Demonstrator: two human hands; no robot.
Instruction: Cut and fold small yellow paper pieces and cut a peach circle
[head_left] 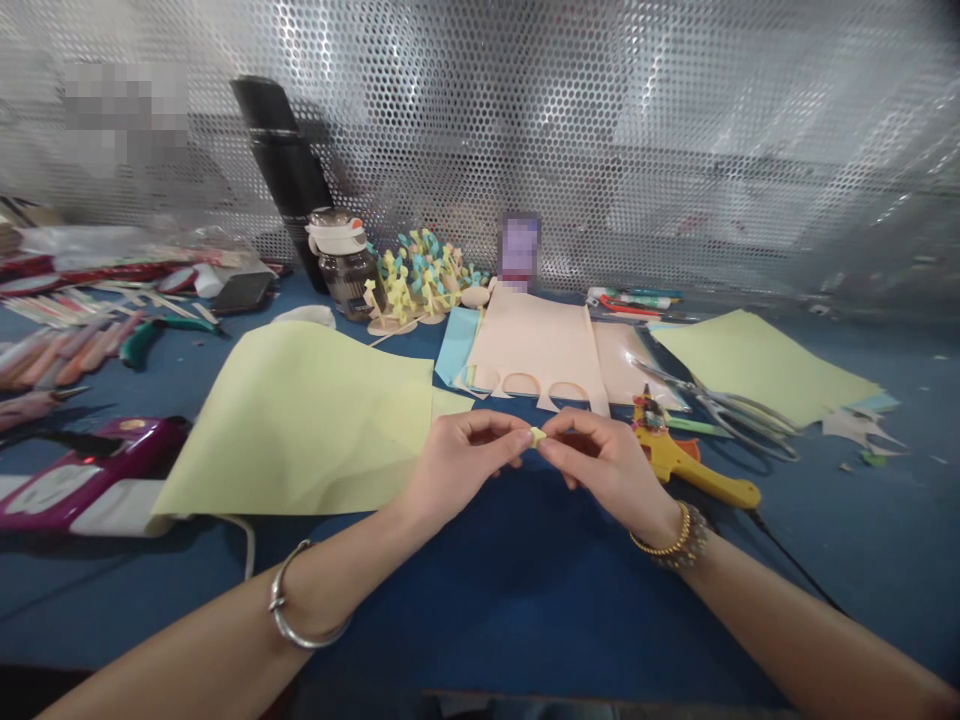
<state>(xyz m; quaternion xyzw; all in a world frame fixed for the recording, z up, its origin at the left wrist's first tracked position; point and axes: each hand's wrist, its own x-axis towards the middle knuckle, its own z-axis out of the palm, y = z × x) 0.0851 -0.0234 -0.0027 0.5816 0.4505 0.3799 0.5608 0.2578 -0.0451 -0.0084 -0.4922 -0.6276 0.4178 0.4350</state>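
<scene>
Above the blue work mat, my left hand and my right hand meet at the fingertips. Between them they pinch a tiny pale yellow paper piece, which is partly hidden by my fingers. A large pale green paper sheet lies just left of my left hand. Beyond my fingertips is a peach paper sheet with curved cut-outs. Close to my right hand are a yellow-handled tool and steel scissors.
A second pale green sheet lies at the right. Paper cut figures, a dark bottle and a black tube stand at the back, before a perforated metal screen. A magenta appliance and several carving tools lie left.
</scene>
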